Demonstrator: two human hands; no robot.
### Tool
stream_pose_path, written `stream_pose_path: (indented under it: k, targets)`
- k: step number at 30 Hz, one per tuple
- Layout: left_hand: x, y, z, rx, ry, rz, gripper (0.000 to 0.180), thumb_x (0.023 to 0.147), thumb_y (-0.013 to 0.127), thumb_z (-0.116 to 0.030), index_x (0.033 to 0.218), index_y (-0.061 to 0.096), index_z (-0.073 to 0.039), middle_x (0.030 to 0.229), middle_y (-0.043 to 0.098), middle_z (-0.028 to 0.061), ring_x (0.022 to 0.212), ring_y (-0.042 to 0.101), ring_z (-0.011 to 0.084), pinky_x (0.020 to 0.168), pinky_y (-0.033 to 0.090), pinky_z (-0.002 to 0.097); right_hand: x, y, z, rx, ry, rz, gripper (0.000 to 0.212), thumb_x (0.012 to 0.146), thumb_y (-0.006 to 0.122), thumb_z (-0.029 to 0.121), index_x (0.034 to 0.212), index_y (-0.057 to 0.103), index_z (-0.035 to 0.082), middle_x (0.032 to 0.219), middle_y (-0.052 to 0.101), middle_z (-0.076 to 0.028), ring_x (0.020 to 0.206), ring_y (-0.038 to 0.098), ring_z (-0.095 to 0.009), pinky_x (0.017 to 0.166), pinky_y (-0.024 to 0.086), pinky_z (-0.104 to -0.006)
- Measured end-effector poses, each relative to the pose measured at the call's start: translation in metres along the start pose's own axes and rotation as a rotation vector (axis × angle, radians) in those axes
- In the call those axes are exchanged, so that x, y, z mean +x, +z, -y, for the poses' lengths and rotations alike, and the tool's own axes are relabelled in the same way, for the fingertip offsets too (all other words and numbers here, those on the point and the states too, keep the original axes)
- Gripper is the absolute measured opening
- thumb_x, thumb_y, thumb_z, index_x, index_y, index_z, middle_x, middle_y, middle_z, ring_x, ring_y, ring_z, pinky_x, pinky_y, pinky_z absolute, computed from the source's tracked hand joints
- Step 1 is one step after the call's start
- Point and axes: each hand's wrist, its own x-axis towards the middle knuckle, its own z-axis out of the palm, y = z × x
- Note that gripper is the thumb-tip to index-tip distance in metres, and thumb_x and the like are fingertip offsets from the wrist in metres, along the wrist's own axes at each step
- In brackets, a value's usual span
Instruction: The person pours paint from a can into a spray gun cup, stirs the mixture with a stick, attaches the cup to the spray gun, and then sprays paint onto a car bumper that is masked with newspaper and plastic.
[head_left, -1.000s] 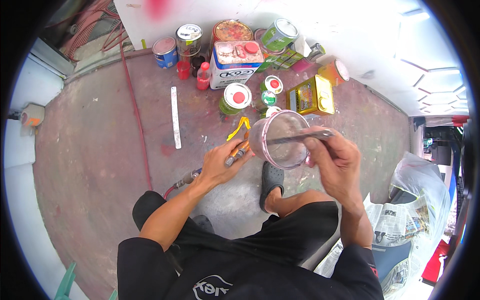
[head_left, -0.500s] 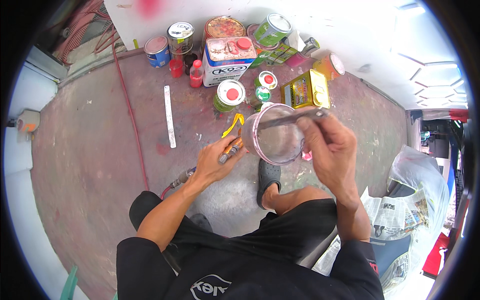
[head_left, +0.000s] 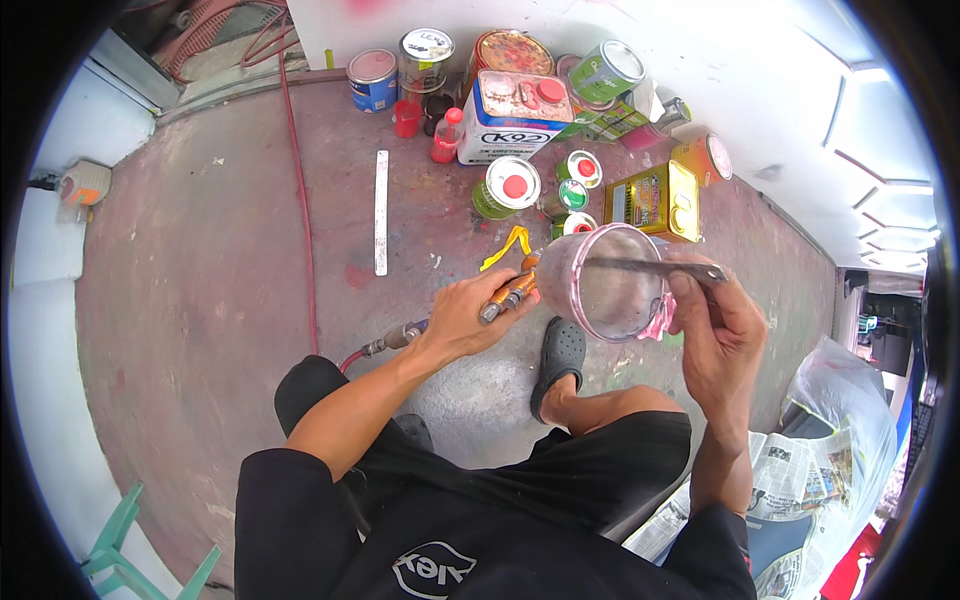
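Observation:
My left hand (head_left: 470, 312) is closed around the gold-orange body of a spray gun (head_left: 511, 296). Against the gun sits a translucent cup (head_left: 618, 298), tilted with its pink-stained mouth towards my right. Pinched between my right thumb and fingers (head_left: 722, 335) is a flat dark metal stirring stick (head_left: 690, 267), its far part reaching into the cup. Some crumpled pink material (head_left: 661, 317) shows between the cup and my right hand. Under my left forearm lies a hose coupling (head_left: 395, 340); whether it joins the gun is hidden.
Several paint tins (head_left: 507, 188), a white rectangular can (head_left: 515, 115) and a gold can (head_left: 655, 200) stand ahead by the wall. A white strip (head_left: 381, 212), a yellow scrap (head_left: 507, 247) and a red hose (head_left: 298, 200) lie on the floor. Newspaper and plastic-covered items (head_left: 810, 470) are at right.
The whole view has shifted, so the floor items appear farther right. The stirring stick has swung from rising rightward to sloping slightly down. More pink material shows beside the cup.

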Motion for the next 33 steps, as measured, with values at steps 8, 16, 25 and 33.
stream_pose_path:
  k: [8,16,25,33]
  targets:
    - [0.002,-0.005,-0.003,-0.055,-0.074,0.055,0.048,0.099,0.086,-0.035,0.133,0.076,-0.003,0.116,0.082,0.0217,0.103,0.080,0.0414,0.086,0.061,0.0472,-0.004,-0.002,0.004,-0.006,0.020,0.016,0.018,0.107,0.074,0.000,0.125,0.080,-0.001,0.101,0.078,-0.005,0.080,0.066,-0.006,0.067,0.052,-0.0251]
    - [0.001,-0.008,-0.001,0.009,-0.060,0.052,0.047,0.098,0.087,-0.033,0.131,0.076,-0.002,0.115,0.082,0.0219,0.103,0.080,0.0413,0.084,0.061,0.0471,-0.005,0.000,0.007,-0.040,0.027,0.020,0.017,0.107,0.073,-0.004,0.123,0.079,-0.002,0.104,0.080,-0.006,0.081,0.068,-0.009,0.069,0.055,-0.0283]
    - [-0.001,-0.009,-0.003,-0.015,-0.062,0.044,0.046,0.099,0.086,-0.033,0.133,0.077,-0.003,0.116,0.082,0.0218,0.102,0.081,0.0402,0.085,0.061,0.0457,-0.001,-0.001,0.007,-0.067,0.034,0.000,0.019,0.106,0.074,-0.003,0.124,0.079,-0.002,0.096,0.078,-0.006,0.078,0.068,-0.008,0.069,0.054,-0.0263]
    - [0.001,-0.010,-0.005,-0.067,-0.070,0.046,0.044,0.100,0.084,-0.035,0.132,0.077,-0.006,0.112,0.082,0.0203,0.099,0.081,0.0390,0.083,0.060,0.0451,-0.002,-0.004,0.011,-0.091,-0.038,0.013,0.018,0.107,0.073,-0.002,0.124,0.079,-0.001,0.095,0.078,-0.006,0.077,0.068,-0.008,0.070,0.052,-0.0256]
